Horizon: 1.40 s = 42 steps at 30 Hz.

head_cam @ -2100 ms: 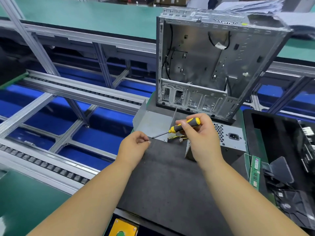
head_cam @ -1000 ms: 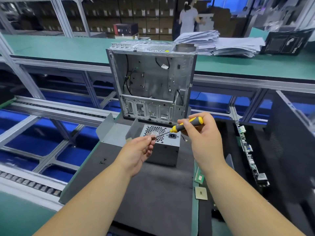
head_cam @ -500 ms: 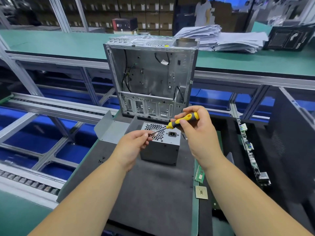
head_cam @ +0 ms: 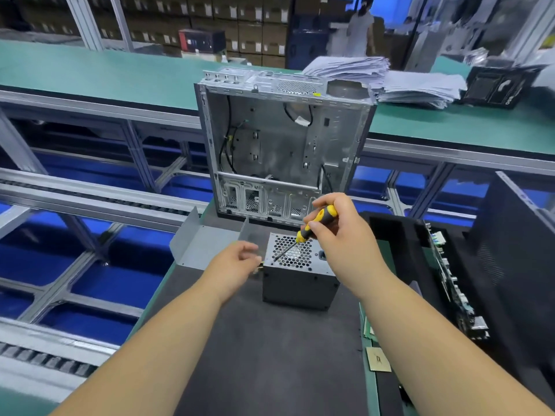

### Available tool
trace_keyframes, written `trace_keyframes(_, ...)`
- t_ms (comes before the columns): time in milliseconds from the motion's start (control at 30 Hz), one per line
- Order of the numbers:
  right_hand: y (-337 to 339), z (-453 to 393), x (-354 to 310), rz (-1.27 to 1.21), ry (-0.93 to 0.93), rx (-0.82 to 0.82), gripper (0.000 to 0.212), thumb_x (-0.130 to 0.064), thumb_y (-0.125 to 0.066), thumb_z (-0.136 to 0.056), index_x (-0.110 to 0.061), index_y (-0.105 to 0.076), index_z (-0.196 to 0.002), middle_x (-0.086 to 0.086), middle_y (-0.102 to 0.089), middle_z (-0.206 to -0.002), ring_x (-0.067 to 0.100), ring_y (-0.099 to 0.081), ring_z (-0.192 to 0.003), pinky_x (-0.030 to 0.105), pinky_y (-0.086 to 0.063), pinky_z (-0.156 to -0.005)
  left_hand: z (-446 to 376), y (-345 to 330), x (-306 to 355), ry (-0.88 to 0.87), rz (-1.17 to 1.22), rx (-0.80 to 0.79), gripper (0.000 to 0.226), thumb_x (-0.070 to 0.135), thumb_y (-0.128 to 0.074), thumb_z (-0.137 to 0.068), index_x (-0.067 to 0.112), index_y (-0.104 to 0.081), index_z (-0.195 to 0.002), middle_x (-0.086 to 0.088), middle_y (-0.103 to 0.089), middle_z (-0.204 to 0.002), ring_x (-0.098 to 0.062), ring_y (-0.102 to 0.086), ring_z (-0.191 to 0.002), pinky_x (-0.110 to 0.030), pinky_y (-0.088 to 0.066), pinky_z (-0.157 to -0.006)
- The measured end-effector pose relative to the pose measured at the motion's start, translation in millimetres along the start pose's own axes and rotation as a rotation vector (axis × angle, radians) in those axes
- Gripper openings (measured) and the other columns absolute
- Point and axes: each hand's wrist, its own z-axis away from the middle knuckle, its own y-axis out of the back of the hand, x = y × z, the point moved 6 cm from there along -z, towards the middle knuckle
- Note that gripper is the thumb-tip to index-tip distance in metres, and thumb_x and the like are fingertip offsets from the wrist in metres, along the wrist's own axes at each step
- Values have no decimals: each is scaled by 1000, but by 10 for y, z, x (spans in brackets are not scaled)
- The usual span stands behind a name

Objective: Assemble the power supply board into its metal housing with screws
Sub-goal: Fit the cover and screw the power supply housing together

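The grey power supply box (head_cam: 300,283) stands on the black mat (head_cam: 270,355), its honeycomb grille facing up. My right hand (head_cam: 345,244) grips a yellow and black screwdriver (head_cam: 315,225); its tip rests at the left side of the grille. My left hand (head_cam: 237,264) hovers just left of the box with loosely curled fingers, blurred, and nothing is seen in it. A bent grey metal cover (head_cam: 204,247) lies behind my left hand. Beyond it the open computer chassis (head_cam: 285,145) stands upright.
A black foam tray (head_cam: 387,232) on the right holds a circuit board (head_cam: 450,283). A dark side panel (head_cam: 522,250) leans at the far right. A small chip (head_cam: 378,359) lies by the mat's edge. Conveyor rails (head_cam: 90,199) run left. Paper stacks (head_cam: 414,85) sit behind.
My left hand has let go of the screwdriver's tip and drawn back to the left. My right hand tilted the screwdriver down onto the grille.
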Motion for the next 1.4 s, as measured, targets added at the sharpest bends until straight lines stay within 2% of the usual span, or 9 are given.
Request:
trace_keyframes(100,-120,-50,-41,114,-11,-22,29,-10,-56,-95,-38,-49,-101,-13,-66,-87,1,-66,-80,26,-48,-64,-99,-41,-118,81,44,-95,17,24,-65,-90,27,-65,-107,3,-71,-102,-16,-66,-97,-28,-47,-80)
trace_keyframes(233,-216,-84,-99,218,-23,-33,28,-12,-55,-96,-38,-48,-101,-16,-66,-90,0,-67,-81,24,-48,-64,-187,-84,-117,66,55,-169,12,26,-67,-89,28,-65,-100,8,-72,-98,-6,-67,-87,-19,-43,-67)
trace_keyframes(367,-268,-93,-145,251,-34,-37,28,-11,-55,-96,-38,-49,-101,-15,-66,-89,2,-68,-80,24,-47,-60,-256,-107,-139,60,12,-206,6,28,-67,-89,27,-67,-95,6,-69,-94,-10,-63,-85,-26,-48,-83)
trace_keyframes(467,-296,-107,-177,271,-36,-47,28,-10,-56,-96,-36,-49,-100,-14,-66,-87,2,-65,-74,18,-41,-57,-296,-142,-152,118,21,-266,13,31,-62,-91,22,-66,-83,8,-64,-82,-10,-59,-79,-27,-43,-76)
trace_keyframes(700,-334,-142,-239,317,-40,-72,27,-11,-56,-97,-37,-48,-100,-14,-66,-87,5,-67,-83,31,-51,-69,-401,-247,-175,289,175,-321,25,31,-60,-95,20,-57,-73,8,-57,-69,-11,-39,-60,-25,-28,-52)
trace_keyframes(833,-367,-167,-274,352,-33,-90,27,-13,-57,-96,-38,-48,-99,-17,-66,-88,4,-67,-85,32,-53,-74,-402,-298,-225,408,303,-382,31,28,-63,-94,21,-47,-68,8,-45,-56,-10,-35,-57,-23,-24,-50)
trace_keyframes(1033,-447,-197,-318,425,-13,-139,29,-13,-58,-96,-40,-48,-99,-17,-65,-90,-2,-65,-83,25,-53,-75,-360,-337,-245,524,482,-377,28,19,-67,-91,17,-54,-66,9,-51,-44,-6,-40,-47,-23,-24,-52)
trace_keyframes(1167,-479,-236,-358,482,-8,-212,31,-9,-55,-96,-39,-48,-100,-15,-64,-91,0,-64,-84,29,-55,-75,-346,-363,-260,569,570,-374,26,16,-67,-91,16,-55,-68,7,-53,-44,-4,-41,-40,-22,-24,-52)
trace_keyframes(1400,-436,-334,-347,476,-69,-286,24,-11,-57,-95,-34,-53,-93,-11,-68,-87,-3,-62,-76,9,-40,-47,-340,-375,-281,586,597,-357,22,17,-68,-91,14,-57,-72,6,-53,-46,-5,-42,-44,-20,-28,-52)
